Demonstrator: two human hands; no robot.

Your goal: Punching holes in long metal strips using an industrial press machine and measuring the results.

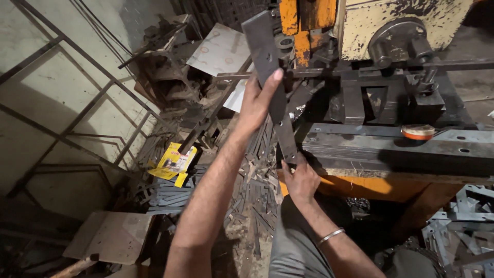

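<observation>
So from the head camera, a long flat metal strip is held up at a tilt in front of a worn yellow and orange press machine. The upper part of the strip is gripped by the left hand, fingers wrapped round it with a fingertip pressed on its face. The lower end is pinched by the right hand, closed around it just beside the dark steel bed of the machine. A thin metal bangle is worn on the right wrist.

On the bed, a small round orange and white disc is seen lying flat, well apart from the hands. Lower left, a crumpled yellow packet is lying on a heap of cut metal strips, its print too small to make out anyway. A pale flat sheet with a few faint rings on it is propped behind the strip, near the top. A torn bit of cardboard is spotted on the floor at the bottom left, and more punched scrap pieces are piled at the bottom right.
</observation>
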